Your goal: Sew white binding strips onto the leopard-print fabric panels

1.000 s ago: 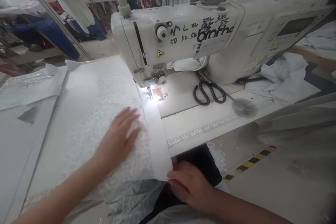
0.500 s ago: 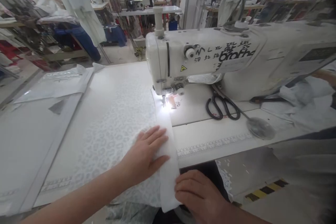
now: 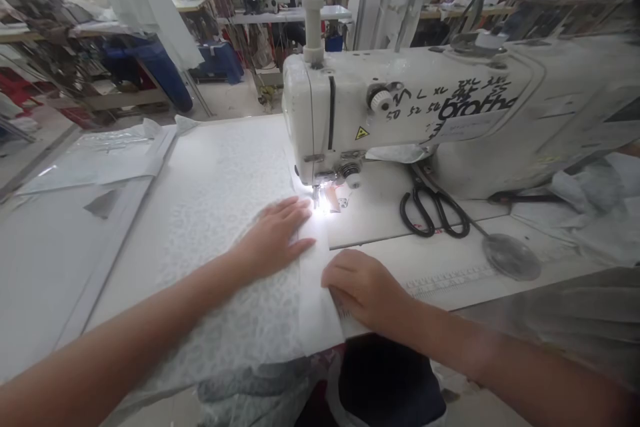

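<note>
Pale leopard-print fabric (image 3: 215, 213) lies flat on the table, with a plain white folded band (image 3: 317, 310) along its right edge. The band runs under the lit needle area (image 3: 317, 200) of a white sewing machine (image 3: 400, 97). My left hand (image 3: 275, 233) rests flat on the fabric, fingers stretched out, fingertips just left of the needle. My right hand (image 3: 367, 283) is closed at the band's right edge, thumb and fingers pinching it nearer to me than the needle.
Black-handled scissors (image 3: 435, 213) and a round grey disc on a stem (image 3: 513, 257) lie right of the needle. A printed ruler strip (image 3: 450, 282) runs along the table's front edge. Crumpled pale fabric (image 3: 590, 207) sits at the far right, plastic-covered sheets (image 3: 100, 153) at the left.
Both hands have moved away from me toward the needle, the fabric sliding forward with them. My right hand has come up from below the table edge. The view has shifted slightly.
</note>
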Available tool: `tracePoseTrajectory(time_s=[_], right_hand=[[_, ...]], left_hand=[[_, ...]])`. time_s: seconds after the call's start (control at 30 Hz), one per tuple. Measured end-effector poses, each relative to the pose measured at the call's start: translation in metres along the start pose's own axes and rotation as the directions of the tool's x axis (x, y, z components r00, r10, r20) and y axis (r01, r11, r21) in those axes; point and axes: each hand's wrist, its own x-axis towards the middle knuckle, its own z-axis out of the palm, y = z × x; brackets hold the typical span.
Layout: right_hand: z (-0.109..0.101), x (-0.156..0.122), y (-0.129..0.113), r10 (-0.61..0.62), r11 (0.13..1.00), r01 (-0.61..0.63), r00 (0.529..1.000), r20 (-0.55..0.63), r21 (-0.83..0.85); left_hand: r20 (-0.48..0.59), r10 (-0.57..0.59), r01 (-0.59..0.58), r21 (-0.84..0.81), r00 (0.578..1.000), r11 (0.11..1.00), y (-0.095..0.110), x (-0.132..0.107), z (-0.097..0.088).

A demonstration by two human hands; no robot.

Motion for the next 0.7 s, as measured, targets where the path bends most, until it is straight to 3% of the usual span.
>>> tracePoseTrajectory(time_s=[0.27, 0.37, 0.43, 0.53, 0.7], right_hand=[[-0.002, 0.038, 0.035, 0.003, 0.994, -0.005, 1.000, -0.024, -0.108], [-0.001, 0.043, 0.041, 0.017, 0.990, -0.021, 0.999, -0.029, -0.138], [0.001, 0.033, 0.034, 0.010, 0.988, -0.016, 0.999, -0.036, -0.151], [0.006, 0.000, 0.007, -0.043, 0.991, 0.044, 0.999, 0.017, -0.129], [0.015, -0.067, -0.041, -0.125, 0.992, 0.126, 0.991, 0.043, -0.017]], left_hand=[[-0.057, 0.007, -0.006, 0.014, 0.998, 1.000, -0.036, 0.041, -0.006], [-0.085, -0.049, 0.051, 0.021, 0.995, 0.998, -0.035, 0.048, -0.010], [-0.119, -0.145, 0.148, 0.019, 0.982, 0.989, -0.025, 0.037, -0.011], [-0.097, -0.277, 0.279, 0.008, 0.956, 0.960, -0.015, -0.004, -0.010], [-0.018, -0.303, 0.303, 0.085, 0.953, 0.949, -0.043, -0.073, -0.021]])
